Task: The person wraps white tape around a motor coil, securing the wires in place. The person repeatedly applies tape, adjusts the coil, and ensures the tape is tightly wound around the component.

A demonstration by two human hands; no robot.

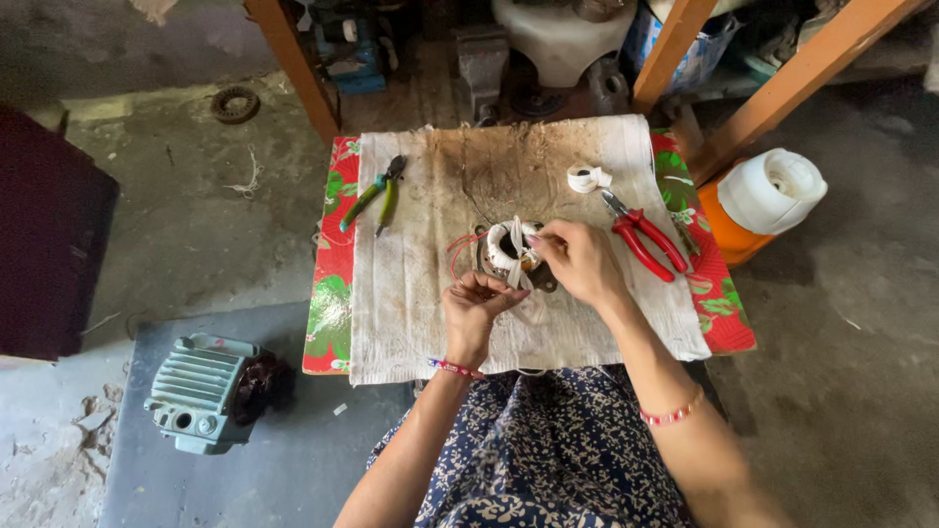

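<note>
Head view, looking down: a small motor coil [511,249] wrapped in white tape sits at the centre of a stained white cloth [411,293]. Your right hand [579,260] pinches the tape at the coil's 3 o'clock edge. Your left hand [473,305], at 7 o'clock, is curled around a white strip. Red pliers [644,238] lie at 3 o'clock, green pliers [376,193] at 10, a tape roll [585,178] at 1.

Both my forearms reached forward, bare, a beaded band at each wrist. My left hand [476,301] sat nearer my body — fingers curled inward, tips pinched together. My right hand [579,260] lay just beyond it, knuckles up, thumb and forefinger pinched.
</note>
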